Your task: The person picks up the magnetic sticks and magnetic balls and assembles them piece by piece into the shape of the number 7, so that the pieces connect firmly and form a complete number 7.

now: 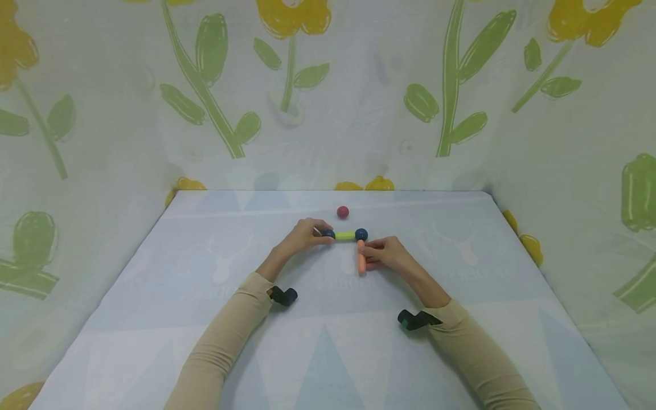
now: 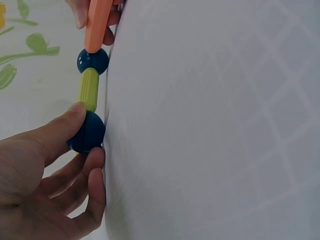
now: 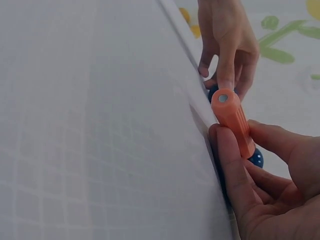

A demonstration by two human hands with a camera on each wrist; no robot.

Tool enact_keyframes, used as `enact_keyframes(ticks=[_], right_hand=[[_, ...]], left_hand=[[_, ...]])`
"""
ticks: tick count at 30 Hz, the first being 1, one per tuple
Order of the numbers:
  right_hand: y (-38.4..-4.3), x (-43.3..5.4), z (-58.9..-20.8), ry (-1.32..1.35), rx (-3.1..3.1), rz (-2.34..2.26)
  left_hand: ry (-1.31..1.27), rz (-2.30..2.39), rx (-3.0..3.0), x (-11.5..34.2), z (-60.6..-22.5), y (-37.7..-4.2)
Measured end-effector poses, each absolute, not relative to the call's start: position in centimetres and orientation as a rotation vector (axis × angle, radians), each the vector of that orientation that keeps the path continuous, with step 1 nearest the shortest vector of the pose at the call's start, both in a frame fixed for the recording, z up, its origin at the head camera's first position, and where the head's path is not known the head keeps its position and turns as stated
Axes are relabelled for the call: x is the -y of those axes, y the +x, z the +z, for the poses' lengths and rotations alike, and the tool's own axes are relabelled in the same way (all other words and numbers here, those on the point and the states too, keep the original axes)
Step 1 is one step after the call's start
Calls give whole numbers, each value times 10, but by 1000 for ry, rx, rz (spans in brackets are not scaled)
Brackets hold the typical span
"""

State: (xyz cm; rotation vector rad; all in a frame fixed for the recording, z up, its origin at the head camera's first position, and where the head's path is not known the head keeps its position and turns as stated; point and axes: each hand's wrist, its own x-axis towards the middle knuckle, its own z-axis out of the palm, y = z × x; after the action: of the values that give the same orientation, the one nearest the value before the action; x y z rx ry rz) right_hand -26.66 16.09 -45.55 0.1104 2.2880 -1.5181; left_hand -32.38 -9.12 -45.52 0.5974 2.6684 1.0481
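walls (image 1: pixel 348 142): white, yellow flowers (image 1: pixel 278 23), green leaves (image 1: pixel 212 48) | tabletop (image 1: pixel 512 353): pale, blue-grey triangles (image 1: pixel 325 376) | light: soft, even

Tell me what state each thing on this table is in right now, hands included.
Left hand: pinching the left blue ball.
Right hand: holding the orange rod.
Left blue ball: joined to the yellow-green rod.
Yellow-green rod: between both blue balls.
Right blue ball: at the yellow-green rod's other end.
Orange rod: held, one end appears to meet the right blue ball.
Red ball: loose, apart.

Creased beige sleeves (image 1: pixel 217 341) end in plain cuffs (image 1: pixel 258 285), with black devices (image 1: pixel 283 296) beside them.
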Motion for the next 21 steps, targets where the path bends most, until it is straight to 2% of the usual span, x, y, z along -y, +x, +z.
enact_keyframes(ticks=[21], right_hand=[[-265, -161, -456, 70, -2210, -1632]], left_hand=[[610, 1046, -2675, 92, -453, -322]])
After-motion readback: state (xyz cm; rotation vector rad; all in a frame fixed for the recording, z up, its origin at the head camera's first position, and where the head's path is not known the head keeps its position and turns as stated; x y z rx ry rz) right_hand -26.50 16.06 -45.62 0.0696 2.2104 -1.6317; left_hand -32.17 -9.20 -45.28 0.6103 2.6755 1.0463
